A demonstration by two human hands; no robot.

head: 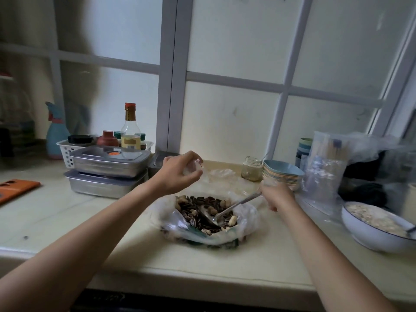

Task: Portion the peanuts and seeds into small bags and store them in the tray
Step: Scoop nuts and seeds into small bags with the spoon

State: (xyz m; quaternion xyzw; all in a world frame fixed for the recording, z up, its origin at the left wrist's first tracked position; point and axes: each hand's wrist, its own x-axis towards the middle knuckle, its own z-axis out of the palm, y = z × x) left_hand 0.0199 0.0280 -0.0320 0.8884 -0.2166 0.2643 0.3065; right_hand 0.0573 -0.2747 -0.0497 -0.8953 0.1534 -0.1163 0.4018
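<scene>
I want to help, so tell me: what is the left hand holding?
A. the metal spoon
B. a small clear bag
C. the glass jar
B: the left hand holds a small clear bag, while the spoon sits in the peanuts and seeds and the glass jar stands untouched behind.

The worktop (67, 212) is pale, smooth and matt. The big bag (246, 218) is thin clear plastic, crinkled and glossy, and the small bag (194, 168) looks like the same clear film. The spoon (234, 208) is shiny metal. The two stacked trays (108, 168) are brushed metal with a dull sheen, under clear plastic lids. The jar (251, 169) is clear glass, the basket (65, 150) is white plastic, and the bowl (369, 236) is glossy white.
</scene>
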